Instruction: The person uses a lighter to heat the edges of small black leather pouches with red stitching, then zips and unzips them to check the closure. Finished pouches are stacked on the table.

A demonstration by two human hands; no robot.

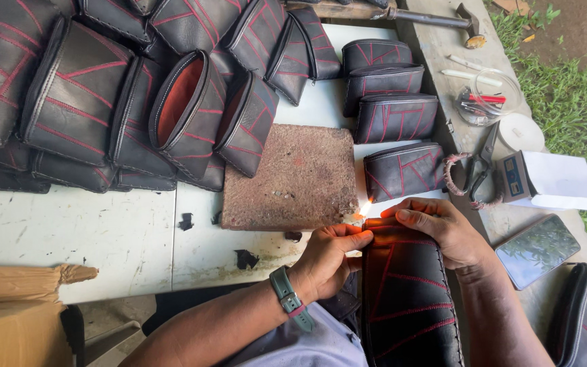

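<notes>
A black pouch with red stitching (409, 299) stands on my lap at the bottom centre. My left hand (331, 258), with a green watch on the wrist, grips its top left corner. My right hand (436, 228) presses on the pouch's top edge from the right. A small flame (365, 208) burns at the pouch's upper left corner, just above my left thumb. What carries the flame is hidden by my fingers.
A rough brown stone slab (290, 177) lies on the white table (103, 231). Several finished black pouches (171, 102) are piled at the back left and lined up by the slab (395, 115). Scissors (480, 166), a small box (545, 180), a phone (537, 250), a hammer (443, 19) sit right.
</notes>
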